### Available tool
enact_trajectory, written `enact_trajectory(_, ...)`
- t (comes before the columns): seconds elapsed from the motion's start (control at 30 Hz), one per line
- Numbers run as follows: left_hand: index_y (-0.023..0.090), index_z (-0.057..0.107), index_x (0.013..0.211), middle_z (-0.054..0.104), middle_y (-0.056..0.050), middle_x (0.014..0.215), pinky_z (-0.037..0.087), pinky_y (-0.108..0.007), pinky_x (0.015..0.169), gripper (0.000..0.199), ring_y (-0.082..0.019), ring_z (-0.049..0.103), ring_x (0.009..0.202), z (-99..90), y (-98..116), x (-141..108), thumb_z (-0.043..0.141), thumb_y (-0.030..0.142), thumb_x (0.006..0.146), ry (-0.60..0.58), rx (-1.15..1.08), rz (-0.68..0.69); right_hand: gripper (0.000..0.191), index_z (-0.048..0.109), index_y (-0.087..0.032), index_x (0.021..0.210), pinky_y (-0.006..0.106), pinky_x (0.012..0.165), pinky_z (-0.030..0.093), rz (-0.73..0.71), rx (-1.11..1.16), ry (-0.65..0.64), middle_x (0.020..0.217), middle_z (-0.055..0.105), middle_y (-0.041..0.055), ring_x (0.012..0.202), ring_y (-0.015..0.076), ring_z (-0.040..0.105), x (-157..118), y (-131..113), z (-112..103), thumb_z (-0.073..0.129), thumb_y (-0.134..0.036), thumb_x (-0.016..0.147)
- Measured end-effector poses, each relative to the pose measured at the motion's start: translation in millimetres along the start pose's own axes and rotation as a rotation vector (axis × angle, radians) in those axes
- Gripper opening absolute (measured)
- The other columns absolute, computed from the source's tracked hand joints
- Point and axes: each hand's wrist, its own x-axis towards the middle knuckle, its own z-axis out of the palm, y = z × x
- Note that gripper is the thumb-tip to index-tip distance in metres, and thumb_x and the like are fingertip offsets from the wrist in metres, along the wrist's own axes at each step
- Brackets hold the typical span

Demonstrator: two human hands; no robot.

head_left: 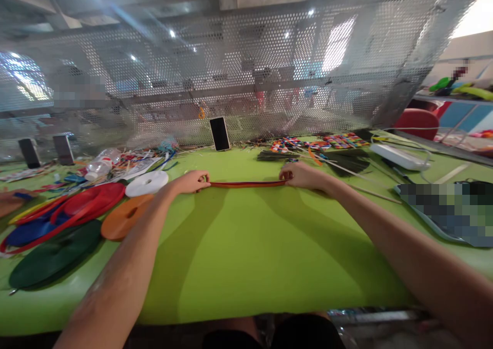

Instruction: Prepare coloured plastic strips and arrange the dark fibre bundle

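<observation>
A thin bundle of coloured strips (246, 184), orange-red with a dark edge, stretches level between my two hands just over the green tabletop. My left hand (194, 181) pinches its left end, fingers closed. At the other end, my right hand (298, 175) has its fingertips closed on the strips. How many strips lie together I cannot tell. Left of my forearm lie flat rolls of strip: a white roll (147, 183), an orange roll (125, 218), a dark green roll (56, 255) and a red roll (92, 202).
A phone (220, 133) leans upright at the back against a perforated metal screen (231, 71). Woven colourful pieces (339, 141) and dark strips lie behind my right hand. At right are a white power strip (400, 156) and a tablet-like device (442, 215). Another person's hand (15, 202) shows far left.
</observation>
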Motion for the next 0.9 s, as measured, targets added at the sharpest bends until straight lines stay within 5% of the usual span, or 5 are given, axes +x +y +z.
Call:
enact_trajectory(0.17, 0.017, 0.059, 0.090, 0.061, -0.001, 0.061, 0.036, -0.025, 0.054, 0.026, -0.016, 0.053, 0.053, 1.7, -2.6, 2.0, 0.049, 0.041, 0.084, 0.058, 0.105, -0.010, 0.021, 0.074, -0.014, 0.090, 0.024, 0.070, 0.044, 0.032, -0.004, 0.014, 0.087, 0.072, 0.0073, 0.077, 0.0169, 0.063, 2.0, -1.9, 3.0, 0.057, -0.013, 0.077)
enact_trajectory(0.4, 0.017, 0.063, 0.085, 0.066, -0.010, 0.092, 0.039, -0.028, 0.070, 0.024, -0.020, 0.057, 0.080, 1.2, 1.7, 4.2, 0.052, 0.038, 0.082, 0.134, 0.220, 0.057, 0.021, 0.070, -0.018, 0.092, 0.026, 0.072, 0.042, 0.110, -0.049, 0.099, 0.098, 0.072, 0.0090, 0.084, 0.0195, 0.062, 5.0, -1.7, 7.5, 0.052, -0.013, 0.082)
enact_trajectory(0.57, 0.017, 0.058, 0.084, 0.066, -0.008, 0.087, 0.039, -0.027, 0.066, 0.023, -0.019, 0.057, 0.073, 1.1, 11.7, 1.4, 0.051, 0.039, 0.082, 0.103, 0.216, 0.055, 0.019, 0.058, -0.014, 0.097, 0.027, 0.074, 0.039, 0.119, -0.083, 0.109, 0.108, 0.065, 0.0160, 0.090, 0.0208, 0.057, 0.9, -9.7, 4.4, 0.043, -0.010, 0.086)
enact_trajectory(0.73, 0.015, 0.058, 0.105, 0.067, -0.009, 0.094, 0.038, -0.027, 0.065, 0.040, -0.021, 0.059, 0.078, 0.3, 19.0, -1.5, 0.056, 0.047, 0.080, 0.052, 0.193, 0.033, 0.022, 0.053, -0.016, 0.104, 0.026, 0.062, 0.034, 0.123, -0.076, 0.021, 0.089, 0.067, 0.0103, 0.071, 0.0174, 0.055, -2.8, -15.7, 5.2, 0.037, -0.012, 0.090)
enact_trajectory(0.9, 0.018, 0.059, 0.115, 0.067, -0.009, 0.099, 0.039, -0.026, 0.070, 0.045, -0.022, 0.060, 0.085, 0.3, 23.3, -3.6, 0.056, 0.049, 0.082, -0.038, 0.197, 0.042, 0.025, 0.057, -0.016, 0.102, 0.028, 0.065, 0.035, 0.062, -0.147, -0.063, 0.096, 0.067, 0.0132, 0.079, 0.0199, 0.058, -5.4, -22.4, 1.2, 0.033, -0.017, 0.095)
